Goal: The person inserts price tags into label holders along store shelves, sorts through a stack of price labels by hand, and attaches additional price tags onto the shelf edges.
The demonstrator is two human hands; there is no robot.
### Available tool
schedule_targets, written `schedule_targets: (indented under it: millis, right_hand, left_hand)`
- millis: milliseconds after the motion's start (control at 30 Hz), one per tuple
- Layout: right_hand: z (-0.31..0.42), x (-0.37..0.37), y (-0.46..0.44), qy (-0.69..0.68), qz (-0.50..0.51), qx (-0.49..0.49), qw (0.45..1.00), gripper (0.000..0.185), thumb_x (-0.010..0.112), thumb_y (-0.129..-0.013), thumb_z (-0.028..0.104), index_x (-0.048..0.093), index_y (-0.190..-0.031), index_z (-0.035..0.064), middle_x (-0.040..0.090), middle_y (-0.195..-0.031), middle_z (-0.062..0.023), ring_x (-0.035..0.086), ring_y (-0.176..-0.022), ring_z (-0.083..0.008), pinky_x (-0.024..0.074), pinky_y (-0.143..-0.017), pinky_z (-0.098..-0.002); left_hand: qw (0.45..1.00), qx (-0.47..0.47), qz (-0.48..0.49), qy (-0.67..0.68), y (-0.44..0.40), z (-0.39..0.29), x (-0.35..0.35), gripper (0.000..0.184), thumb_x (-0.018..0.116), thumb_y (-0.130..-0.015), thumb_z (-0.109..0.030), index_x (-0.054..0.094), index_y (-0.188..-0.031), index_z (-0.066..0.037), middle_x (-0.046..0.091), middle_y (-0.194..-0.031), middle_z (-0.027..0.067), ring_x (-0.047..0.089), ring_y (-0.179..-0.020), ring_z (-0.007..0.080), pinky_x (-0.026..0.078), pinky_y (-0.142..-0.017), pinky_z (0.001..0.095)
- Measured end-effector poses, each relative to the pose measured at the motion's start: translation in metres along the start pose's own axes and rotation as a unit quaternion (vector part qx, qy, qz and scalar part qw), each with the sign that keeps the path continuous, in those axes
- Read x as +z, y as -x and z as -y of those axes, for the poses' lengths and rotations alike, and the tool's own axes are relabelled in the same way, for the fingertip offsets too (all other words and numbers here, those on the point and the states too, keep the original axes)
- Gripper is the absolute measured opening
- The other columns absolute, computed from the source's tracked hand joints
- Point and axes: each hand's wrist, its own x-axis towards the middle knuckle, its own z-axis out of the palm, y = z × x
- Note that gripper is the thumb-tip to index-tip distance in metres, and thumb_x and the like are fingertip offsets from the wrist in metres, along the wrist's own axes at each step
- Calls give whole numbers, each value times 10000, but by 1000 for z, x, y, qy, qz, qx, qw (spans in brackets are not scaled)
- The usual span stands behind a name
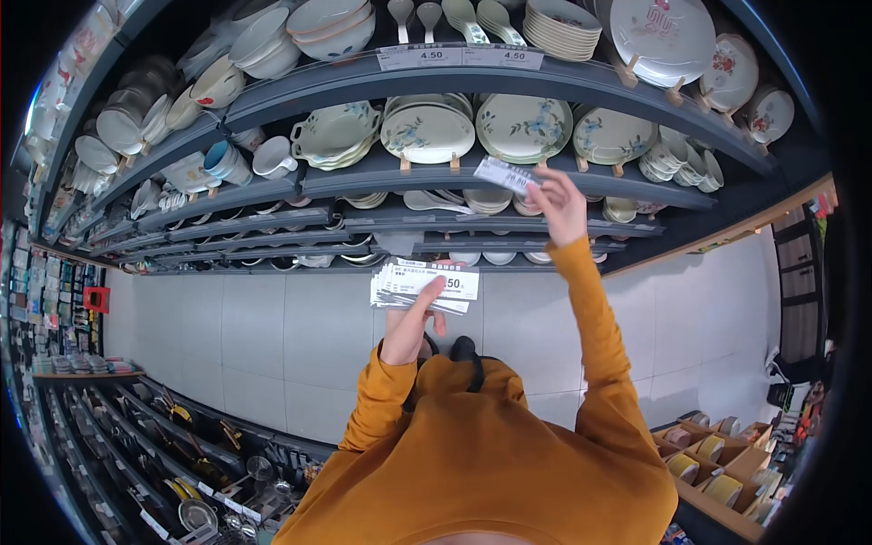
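My left hand (420, 313) grips a stack of white price tags (418, 283), the thumb lying across the top one, whose printed price ends in ".50". Reaching up to the shelf, my right hand (561, 202) pinches one end of a single price tag (509, 176). That tag is tilted in front of the shelf's front edge; whether it touches the edge I cannot tell. Just above it stand an oval plate with blue flowers (524, 127) and another flowered plate (614, 136), propped on wooden pegs.
On the upper shelf are bowls (331, 27), spoons (461, 18) and large plates, with price tags (461, 57) along its edge. Behind me to the left, racks hold kitchen utensils (196, 515). A divided wooden bin (722, 472) stands at the lower right. Grey floor tiles (331, 354) lie below.
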Motion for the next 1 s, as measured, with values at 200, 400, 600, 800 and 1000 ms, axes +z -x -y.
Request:
schedule_targets:
  millis: [200,400,600,800,1000]
  right_hand:
    - [-68,-56,-91,220,61,-3,974,182,636,-868,127,620,-1000,3,657,-813,-65,620,-645,-102,500,-553,-237]
    - [-73,-67,-110,331,133,44,933,139,640,-868,141,612,-980,63,631,-793,-19,586,-616,-76,477,-529,-226]
    - [-93,-76,-117,271,168,61,946,113,629,-877,122,588,-967,67,595,-762,3,543,-589,-67,466,-520,-223]
    - [-109,-83,-122,210,198,93,953,125,623,-881,112,590,-991,64,600,-758,-1,525,-574,-66,461,-521,-218]
    - [-93,-84,-122,394,209,42,894,177,631,-872,204,632,-1001,84,638,-755,-75,578,-577,-125,479,-539,-285]
  left_hand:
    - [999,-7,-49,2,3,0,5,148,633,-871,-160,560,-927,-44,603,-818,50,511,-528,97,372,-385,231]
    - [996,4,-85,-3,2,1,4,172,637,-876,-186,569,-942,-42,585,-787,32,491,-519,77,348,-377,212]
    - [994,9,-111,-21,-2,-1,4,176,639,-879,-215,583,-921,-53,574,-766,6,430,-477,44,299,-372,202]
    - [994,9,-106,-14,-5,0,5,165,633,-885,-217,585,-914,-61,565,-751,-10,396,-463,28,277,-373,197]
    - [994,14,-111,-11,-8,-7,19,140,621,-895,-206,590,-912,-70,557,-744,-26,394,-480,21,271,-382,195]
